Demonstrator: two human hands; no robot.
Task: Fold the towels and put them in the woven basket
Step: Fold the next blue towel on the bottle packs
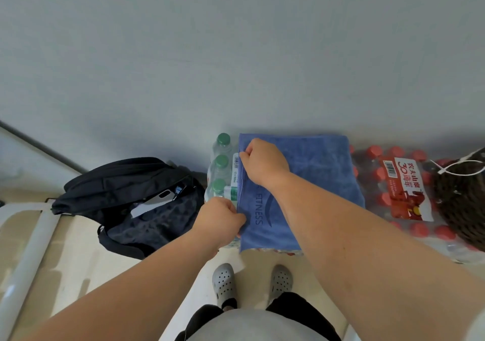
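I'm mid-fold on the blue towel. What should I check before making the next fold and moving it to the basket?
1. Left hand grips the near left edge of the towel: ok.
2. Right hand pinches the towel's far left corner: ok.
3. Towel lies flat on the bottle packs, no big wrinkles: ok.
4. Layers lined up underneath: cannot tell, the lower layers are hidden.
5. Basket located, at the right beside the packs: ok, though only partly in frame.
6. Room inside the basket: cannot tell, its inside does not show.
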